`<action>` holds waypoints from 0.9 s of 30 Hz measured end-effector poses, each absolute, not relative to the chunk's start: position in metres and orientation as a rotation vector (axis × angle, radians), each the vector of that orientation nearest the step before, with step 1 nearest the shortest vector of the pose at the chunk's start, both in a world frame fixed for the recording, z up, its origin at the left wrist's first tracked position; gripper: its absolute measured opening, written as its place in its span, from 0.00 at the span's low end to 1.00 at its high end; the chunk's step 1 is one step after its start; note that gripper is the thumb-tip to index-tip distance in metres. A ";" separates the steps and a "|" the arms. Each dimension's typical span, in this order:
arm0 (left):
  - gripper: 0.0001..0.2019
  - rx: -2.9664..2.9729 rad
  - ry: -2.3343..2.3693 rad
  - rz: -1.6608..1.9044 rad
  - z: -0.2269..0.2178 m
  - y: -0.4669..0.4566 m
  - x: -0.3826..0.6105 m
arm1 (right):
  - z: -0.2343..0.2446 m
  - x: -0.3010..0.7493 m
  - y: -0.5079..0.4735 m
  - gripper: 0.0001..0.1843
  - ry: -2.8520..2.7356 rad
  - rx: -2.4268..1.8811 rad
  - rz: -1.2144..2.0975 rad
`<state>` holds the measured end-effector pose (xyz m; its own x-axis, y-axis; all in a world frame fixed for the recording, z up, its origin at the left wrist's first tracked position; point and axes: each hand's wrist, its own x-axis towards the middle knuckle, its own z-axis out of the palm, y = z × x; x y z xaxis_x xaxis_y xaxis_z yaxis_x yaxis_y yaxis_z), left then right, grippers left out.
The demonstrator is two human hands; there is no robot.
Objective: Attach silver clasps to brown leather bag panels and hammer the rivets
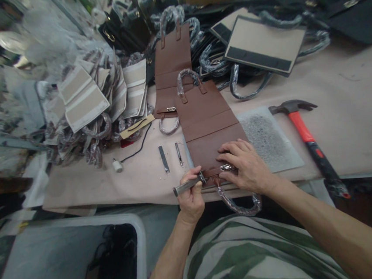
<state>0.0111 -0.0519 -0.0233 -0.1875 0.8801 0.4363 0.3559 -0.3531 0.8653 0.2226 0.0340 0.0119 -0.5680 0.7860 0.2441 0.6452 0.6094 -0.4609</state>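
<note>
A brown leather bag panel [208, 111] with plastic-wrapped handles lies in front of me, its near end at the table edge. My left hand [191, 198] grips a metal punch [187, 186], held tilted with its tip at the strap near the panel's lower left. My right hand [246, 166] rests on the panel with fingers spread, beside a shiny metal clasp [227, 167]. One wrapped handle [241, 206] hangs over the table edge below that hand. Under the panel's right side lies a worn grey pad [267, 136].
To the right lies a claw hammer [304, 132] with a red and black handle. Left of the panel are a flat metal tool [164, 159] and a slim punch [178, 154]. Bag pieces [85, 98] pile up behind, near another brown panel [172, 66]. A plastic bin [141, 240] stands below.
</note>
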 end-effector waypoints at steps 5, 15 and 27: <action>0.05 1.768 1.372 1.539 -0.014 -0.045 0.007 | 0.011 0.223 0.034 0.20 -2.401 -1.139 0.461; 0.06 1.926 1.285 1.460 -0.009 -0.034 0.004 | 0.011 0.225 0.033 0.20 -2.405 -1.121 0.442; 0.05 1.994 1.201 1.383 -0.009 -0.023 0.007 | 0.022 0.262 0.041 0.15 -2.038 -1.256 0.371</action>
